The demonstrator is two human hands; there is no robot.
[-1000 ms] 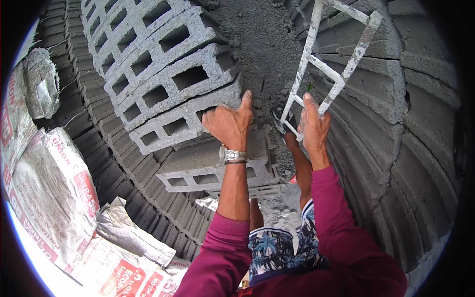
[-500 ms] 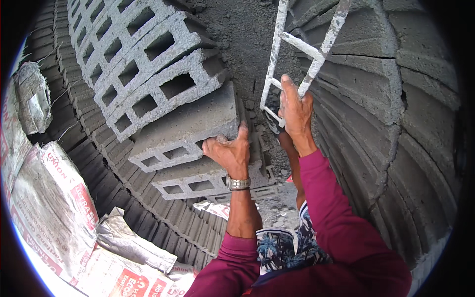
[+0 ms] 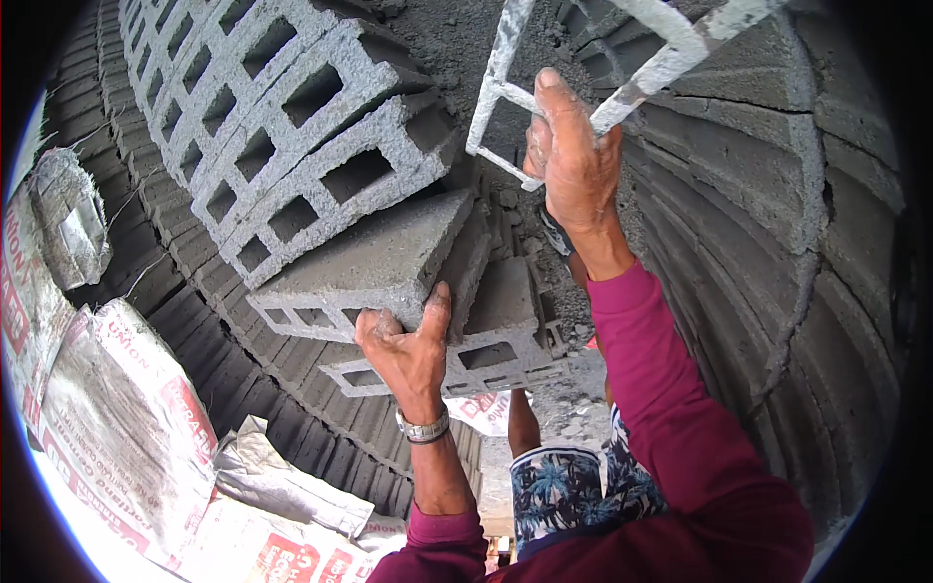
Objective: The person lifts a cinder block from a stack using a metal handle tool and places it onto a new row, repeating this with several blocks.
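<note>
My left hand [image 3: 406, 358] is closed on the near corner of a grey hollow concrete block [image 3: 364, 255], thumb on its end and fingers at its hollow side. The block lies askew against the end of a row of hollow blocks [image 3: 326, 201] and over lower blocks [image 3: 501, 296]. My right hand [image 3: 579, 165] is wrapped round a cement-splashed metal frame [image 3: 500, 60] with rails and crossbars, held up to the right of the blocks. Part of the frame runs out of view at the top.
Tall stacked rows of grey blocks [image 3: 719, 219] rise on the right. More rows [image 3: 282, 364] curve along the left, with crumpled cement sacks [image 3: 146, 398] beside them. Rubble-strewn ground [image 3: 466, 49] runs between the stacks, and my legs stand at the near end.
My left hand has moved left and slightly nearer, and the gripped block has turned, uncovering more of the lower blocks. My right hand has raised and tilted the metal frame.
</note>
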